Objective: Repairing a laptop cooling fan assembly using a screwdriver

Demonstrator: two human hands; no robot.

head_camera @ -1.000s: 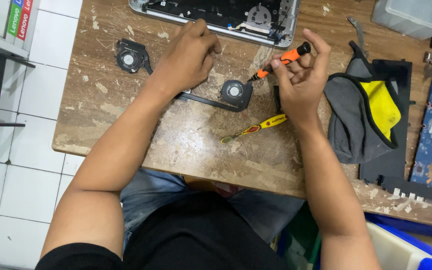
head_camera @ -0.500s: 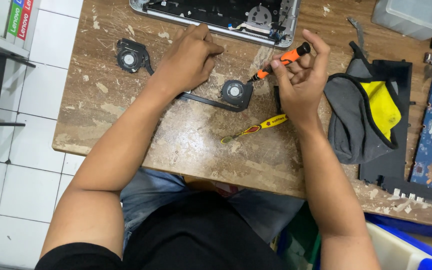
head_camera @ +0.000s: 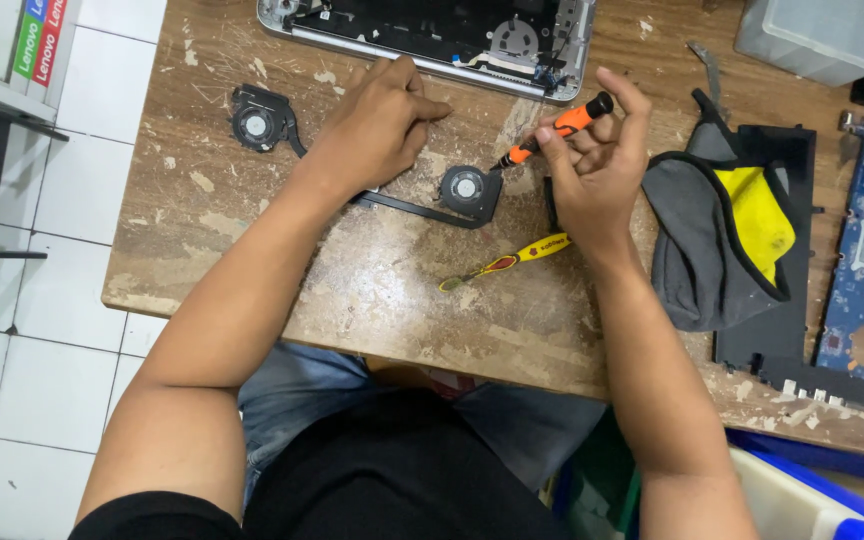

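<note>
The right hand [head_camera: 592,165] pinches a slim orange-and-black precision screwdriver [head_camera: 552,130] in a closed grip, its long axis slanting down-left so the tip sits at the upper right corner of the round black cooling fan [head_camera: 467,188], just left of the hand. The left hand [head_camera: 377,125] presses flat, fingers curled, on the fan assembly's dark metal heat pipe [head_camera: 402,207], holding nothing. All rest on a scuffed wooden surface [head_camera: 372,290], near an opened laptop chassis [head_camera: 432,30].

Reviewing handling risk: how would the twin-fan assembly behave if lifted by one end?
The fan assembly is probably light: small fans joined by a thin black bar. Lifted at one fan, the far fan would likely sag or swing. The left hand pressing it suggests it slides easily.
</note>
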